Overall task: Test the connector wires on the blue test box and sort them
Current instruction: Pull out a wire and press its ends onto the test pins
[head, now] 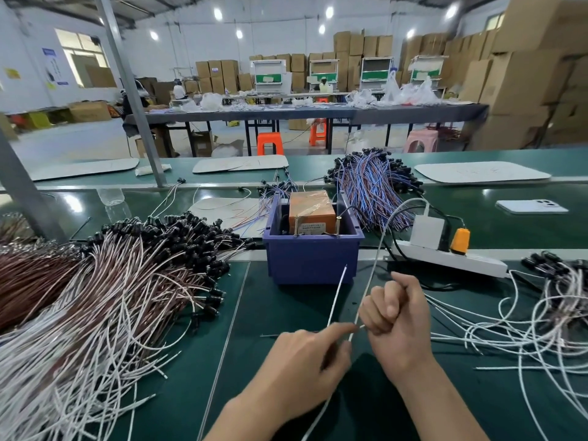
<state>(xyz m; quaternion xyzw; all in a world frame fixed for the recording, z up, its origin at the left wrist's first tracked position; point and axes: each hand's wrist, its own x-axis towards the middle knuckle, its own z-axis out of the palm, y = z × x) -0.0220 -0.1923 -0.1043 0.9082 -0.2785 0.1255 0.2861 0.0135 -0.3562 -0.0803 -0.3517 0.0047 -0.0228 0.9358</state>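
I judge I am readying one white wire (pixel 338 291) for testing: my left hand (pixel 305 361) pinches it, my right hand (pixel 397 316) is clenched, seemingly round its end. Thin and stiff, it rises beyond my fingertips toward the blue test box (pixel 313 259), whose contacts it must touch next

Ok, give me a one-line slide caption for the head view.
Left hand and right hand hold thin white wires before the blue test box, wire piles on either side.
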